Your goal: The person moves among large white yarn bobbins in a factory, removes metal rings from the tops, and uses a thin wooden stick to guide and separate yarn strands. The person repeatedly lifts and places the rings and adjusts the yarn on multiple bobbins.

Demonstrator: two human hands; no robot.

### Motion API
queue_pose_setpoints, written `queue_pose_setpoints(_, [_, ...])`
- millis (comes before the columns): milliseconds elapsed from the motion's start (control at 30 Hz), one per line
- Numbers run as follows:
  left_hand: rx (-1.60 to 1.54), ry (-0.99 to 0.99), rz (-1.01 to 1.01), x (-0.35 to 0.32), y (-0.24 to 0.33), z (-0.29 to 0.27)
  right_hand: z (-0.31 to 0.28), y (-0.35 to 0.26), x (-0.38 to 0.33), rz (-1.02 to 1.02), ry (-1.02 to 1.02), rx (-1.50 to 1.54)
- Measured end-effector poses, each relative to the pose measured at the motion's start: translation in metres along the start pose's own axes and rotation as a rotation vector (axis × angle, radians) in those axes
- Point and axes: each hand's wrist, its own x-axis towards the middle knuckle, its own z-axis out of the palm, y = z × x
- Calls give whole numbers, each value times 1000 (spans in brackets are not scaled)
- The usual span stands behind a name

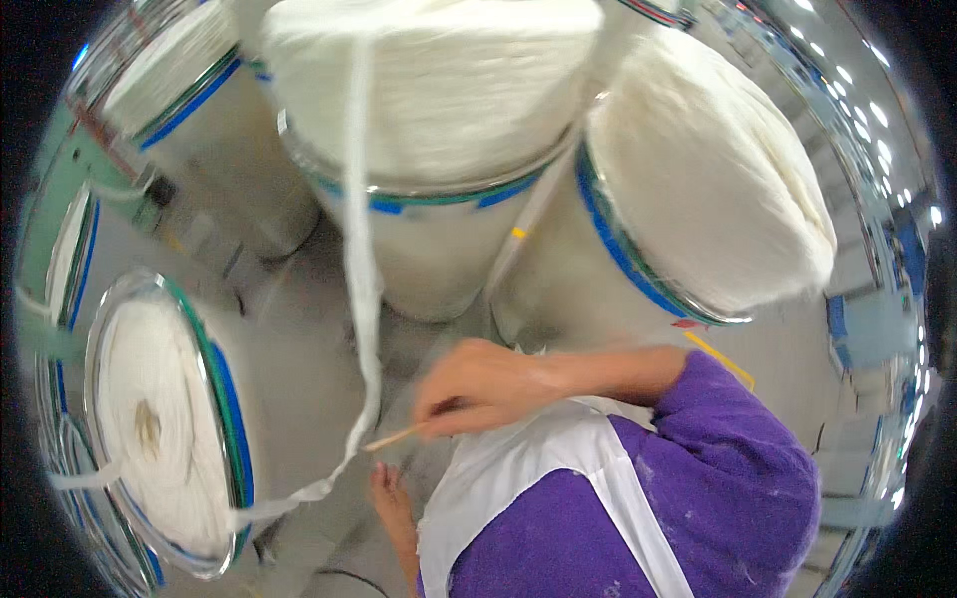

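My right hand (477, 391), slightly blurred, reaches across from the right and is closed on a thin tan stick (393, 439). The tip of that stick points left, close to a white fibre sliver (361, 239). From the large can at the top the sliver hangs down, bends near the stick and runs left to the rim of a fibre can (159, 419). Below the stick is my left hand (391, 501), partly hidden by my body. Its fingers point up and look apart, with nothing visible in them, a little right of the sliver.
A big can heaped with white fibre (439, 110) stands ahead. Another full can (713, 179) leans into view at the right, and one more (199, 110) is at the far left. Several cans crowd the left edge. A yellow line (720, 361) marks the grey floor.
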Motion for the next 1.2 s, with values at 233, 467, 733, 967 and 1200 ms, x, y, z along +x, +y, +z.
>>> queue_pose_setpoints(233, [506, -499, 159, -28, 25, 198, -47, -5, -235, 623, 228, -9])
queue_pose_setpoints(467, [881, -1008, 1545, -149, 33, 456, -93, 14, -431, 628, 403, -199])
queue_pose_setpoints(733, [1289, -743, 1733, -235, -13, 519, -118, 58, -476, 274, 349, -230])
queue_pose_setpoints(967, [1365, -372, 1650, -261, -42, 505, -95, 60, -444, 77, 554, -469])
queue_pose_setpoints(1200, [1323, -151, 1492, -321, -104, 496, -71, 49, -496, 96, 434, -820])
